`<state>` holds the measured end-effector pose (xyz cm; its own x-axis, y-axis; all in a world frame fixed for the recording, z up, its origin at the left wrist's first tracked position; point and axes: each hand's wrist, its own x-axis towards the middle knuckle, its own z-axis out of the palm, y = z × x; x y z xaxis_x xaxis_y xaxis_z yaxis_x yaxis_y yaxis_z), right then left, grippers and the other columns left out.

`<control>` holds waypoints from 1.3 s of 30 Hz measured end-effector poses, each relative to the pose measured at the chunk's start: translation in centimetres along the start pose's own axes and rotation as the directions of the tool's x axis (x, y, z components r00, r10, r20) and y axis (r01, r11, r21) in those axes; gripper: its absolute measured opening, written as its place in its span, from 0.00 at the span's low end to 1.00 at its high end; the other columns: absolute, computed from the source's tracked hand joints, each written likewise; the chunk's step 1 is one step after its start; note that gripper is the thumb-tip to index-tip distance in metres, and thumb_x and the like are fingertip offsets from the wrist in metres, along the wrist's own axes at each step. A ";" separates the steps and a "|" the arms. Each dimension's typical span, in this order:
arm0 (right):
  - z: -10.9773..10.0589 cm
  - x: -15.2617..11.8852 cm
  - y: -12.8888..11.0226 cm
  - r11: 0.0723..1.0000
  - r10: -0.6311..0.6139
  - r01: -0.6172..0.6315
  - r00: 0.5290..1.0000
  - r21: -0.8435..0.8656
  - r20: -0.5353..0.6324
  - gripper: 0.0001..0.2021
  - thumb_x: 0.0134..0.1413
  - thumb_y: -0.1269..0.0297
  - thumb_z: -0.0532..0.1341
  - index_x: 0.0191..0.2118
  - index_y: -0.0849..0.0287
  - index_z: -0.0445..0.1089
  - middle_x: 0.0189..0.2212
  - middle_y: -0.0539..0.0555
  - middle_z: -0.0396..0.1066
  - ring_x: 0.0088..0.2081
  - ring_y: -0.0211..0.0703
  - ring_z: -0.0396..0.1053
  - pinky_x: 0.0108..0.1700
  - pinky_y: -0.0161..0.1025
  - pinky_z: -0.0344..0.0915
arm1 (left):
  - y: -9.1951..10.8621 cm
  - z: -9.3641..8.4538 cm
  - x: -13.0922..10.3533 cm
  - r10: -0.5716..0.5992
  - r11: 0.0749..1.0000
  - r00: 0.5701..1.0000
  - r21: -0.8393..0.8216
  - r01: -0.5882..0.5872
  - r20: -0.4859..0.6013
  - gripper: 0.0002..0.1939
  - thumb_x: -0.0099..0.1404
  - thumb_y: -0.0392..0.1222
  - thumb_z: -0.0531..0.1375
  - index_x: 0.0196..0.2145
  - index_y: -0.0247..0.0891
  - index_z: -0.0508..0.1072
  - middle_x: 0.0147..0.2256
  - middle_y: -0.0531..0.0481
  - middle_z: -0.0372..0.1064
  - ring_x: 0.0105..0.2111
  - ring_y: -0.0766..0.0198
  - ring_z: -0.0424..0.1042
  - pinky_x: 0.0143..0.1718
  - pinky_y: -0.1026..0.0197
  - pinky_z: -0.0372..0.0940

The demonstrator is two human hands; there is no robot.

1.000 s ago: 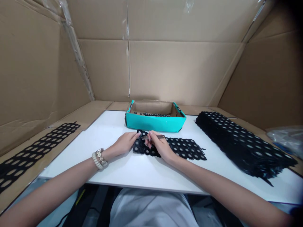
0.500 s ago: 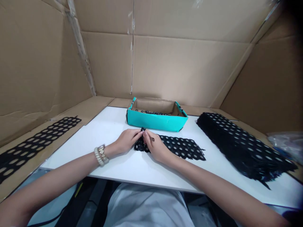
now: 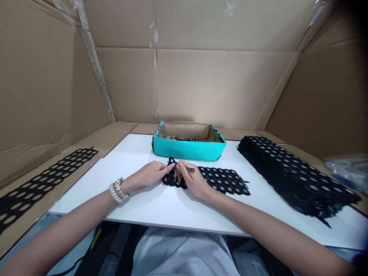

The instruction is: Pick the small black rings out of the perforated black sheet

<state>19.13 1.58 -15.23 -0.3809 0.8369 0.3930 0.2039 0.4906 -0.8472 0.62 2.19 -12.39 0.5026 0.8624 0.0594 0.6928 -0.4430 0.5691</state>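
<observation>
A black sheet with rows of round holes (image 3: 222,180) lies on the white table, its left end bunched and raised. At that left end my left hand (image 3: 151,173) is closed, thumb and fingers pinching the black material. My right hand (image 3: 191,180) rests over the sheet's left part, closed round a slim brown tool (image 3: 190,170). The tool's rear end sticks out to the right above the thumb; its tip is hidden by my fingers, so its kind is unclear. Both hands' fingertips are close together.
Behind my hands stands a turquoise-fronted cardboard box (image 3: 188,148) with small black rings inside. A thick stack of black perforated sheets (image 3: 293,176) lies at the right, near clear plastic (image 3: 347,172). Another perforated sheet (image 3: 48,178) lies at the left. Cardboard walls (image 3: 212,84) enclose the table (image 3: 138,211).
My right hand has shifted slightly right, apart from the left thumb, and the brown tool now lies flatter. The sheet's raised left corner shows more. The view has tilted slightly.
</observation>
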 end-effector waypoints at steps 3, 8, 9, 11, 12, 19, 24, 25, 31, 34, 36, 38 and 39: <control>0.0 0.1 0.1 0.997 0.023 -0.021 0.999 0.070 -0.027 0.18 0.65 0.54 0.46 0.26 0.58 0.58 0.23 0.49 0.62 0.25 0.37 0.61 0.33 0.36 0.57 | -0.2 0.2 0.1 0.034 0.999 0.999 -0.014 -0.034 -0.010 0.32 0.68 0.61 0.42 0.25 0.33 0.72 0.20 0.50 0.65 0.22 0.65 0.59 0.25 0.64 0.52; 0.2 0.1 0.4 0.960 0.085 -0.057 0.992 0.275 -0.091 0.18 0.62 0.53 0.48 0.24 0.58 0.55 0.20 0.48 0.58 0.23 0.36 0.55 0.27 0.35 0.51 | -0.8 0.7 0.3 -0.008 0.999 0.998 0.033 0.010 -0.060 0.32 0.70 0.59 0.41 0.24 0.34 0.69 0.23 0.48 0.68 0.24 0.64 0.61 0.27 0.63 0.52; 0.2 0.0 0.4 0.949 0.108 -0.080 0.991 0.304 -0.077 0.18 0.61 0.52 0.49 0.23 0.57 0.54 0.19 0.47 0.56 0.23 0.36 0.54 0.26 0.35 0.49 | -0.8 0.7 0.3 -0.010 0.999 0.998 0.042 0.012 -0.067 0.32 0.70 0.59 0.41 0.24 0.34 0.69 0.24 0.48 0.68 0.24 0.64 0.61 0.28 0.63 0.52; 0.3 -0.1 0.4 0.936 0.142 -0.120 0.989 0.330 -0.045 0.18 0.59 0.52 0.50 0.22 0.58 0.54 0.18 0.47 0.54 0.23 0.36 0.53 0.26 0.35 0.47 | -0.9 0.8 0.3 0.000 0.999 0.997 0.054 0.004 -0.076 0.31 0.69 0.59 0.41 0.24 0.34 0.69 0.25 0.48 0.68 0.25 0.63 0.62 0.28 0.63 0.52; 0.3 -0.1 0.3 0.935 0.149 -0.129 0.988 0.330 -0.036 0.18 0.58 0.52 0.51 0.22 0.58 0.55 0.18 0.47 0.53 0.24 0.36 0.52 0.26 0.35 0.47 | -0.9 0.8 0.3 0.002 0.998 0.997 0.059 0.003 -0.077 0.31 0.70 0.59 0.41 0.24 0.34 0.69 0.25 0.48 0.68 0.26 0.63 0.62 0.28 0.63 0.52; 0.3 -0.1 -0.6 0.944 0.137 -0.129 0.991 0.305 -0.002 0.18 0.59 0.54 0.49 0.23 0.58 0.56 0.17 0.46 0.55 0.21 0.34 0.51 0.26 0.35 0.47 | -0.7 0.7 0.3 0.000 0.997 0.999 0.076 0.004 -0.051 0.30 0.70 0.58 0.41 0.25 0.35 0.67 0.24 0.50 0.67 0.25 0.64 0.61 0.27 0.63 0.51; 0.4 -0.1 -0.6 0.946 0.133 -0.125 0.991 0.299 -0.004 0.16 0.59 0.57 0.49 0.22 0.58 0.56 0.16 0.46 0.55 0.21 0.34 0.52 0.26 0.35 0.50 | -0.9 0.8 0.4 0.011 0.996 0.999 0.085 -0.007 -0.054 0.30 0.69 0.59 0.40 0.23 0.35 0.65 0.22 0.51 0.64 0.24 0.64 0.60 0.27 0.63 0.51; 0.3 -0.1 -0.6 0.949 0.130 -0.123 0.992 0.292 -0.006 0.16 0.59 0.58 0.49 0.22 0.58 0.56 0.16 0.46 0.55 0.21 0.35 0.53 0.26 0.35 0.50 | -1.0 0.8 0.5 0.006 0.997 0.999 0.082 -0.002 -0.053 0.30 0.69 0.60 0.40 0.23 0.35 0.65 0.22 0.51 0.64 0.24 0.64 0.60 0.26 0.63 0.51; 0.2 -0.2 -0.8 0.961 0.114 -0.108 0.993 0.253 -0.008 0.16 0.60 0.59 0.48 0.22 0.58 0.56 0.16 0.46 0.55 0.21 0.35 0.54 0.26 0.34 0.52 | -1.1 0.9 0.5 -0.022 0.999 0.999 0.033 0.023 -0.048 0.32 0.68 0.62 0.39 0.25 0.34 0.68 0.22 0.50 0.65 0.24 0.63 0.61 0.25 0.63 0.52; 0.2 -0.2 -0.8 0.956 0.113 -0.108 0.994 0.272 -0.003 0.16 0.60 0.59 0.48 0.22 0.58 0.56 0.16 0.46 0.55 0.21 0.35 0.54 0.27 0.35 0.52 | -1.0 0.8 0.5 -0.017 0.998 0.999 0.052 0.019 -0.049 0.32 0.69 0.61 0.40 0.26 0.34 0.69 0.25 0.49 0.68 0.25 0.63 0.63 0.27 0.63 0.54; 0.2 -0.2 -0.7 0.950 0.105 -0.097 0.994 0.296 -0.008 0.17 0.61 0.57 0.48 0.22 0.58 0.57 0.15 0.46 0.56 0.21 0.35 0.55 0.28 0.35 0.53 | -0.9 0.8 0.4 -0.011 0.998 0.999 0.055 0.014 -0.053 0.30 0.70 0.59 0.40 0.27 0.35 0.70 0.27 0.48 0.69 0.28 0.61 0.64 0.29 0.63 0.56; 0.3 -0.1 -0.5 0.943 0.104 -0.094 0.995 0.319 -0.015 0.18 0.61 0.54 0.49 0.23 0.58 0.56 0.15 0.46 0.56 0.22 0.36 0.56 0.28 0.36 0.53 | -0.7 0.7 0.4 -0.008 0.999 0.999 0.036 0.010 -0.054 0.29 0.70 0.56 0.40 0.29 0.35 0.70 0.30 0.47 0.71 0.30 0.60 0.65 0.32 0.62 0.58; 0.3 -0.1 -0.5 0.939 0.108 -0.095 0.994 0.330 -0.019 0.18 0.61 0.53 0.49 0.23 0.58 0.56 0.15 0.46 0.56 0.21 0.35 0.56 0.28 0.35 0.53 | -0.6 0.7 0.4 -0.011 1.000 0.998 0.024 0.012 -0.054 0.28 0.71 0.55 0.40 0.30 0.35 0.71 0.30 0.46 0.71 0.31 0.60 0.66 0.34 0.62 0.58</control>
<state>18.82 1.18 -14.98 -0.3393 0.8894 0.3064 -0.0701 0.3010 -0.9511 0.78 2.65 -13.34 0.4667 0.8790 0.0975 0.7107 -0.4384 0.5501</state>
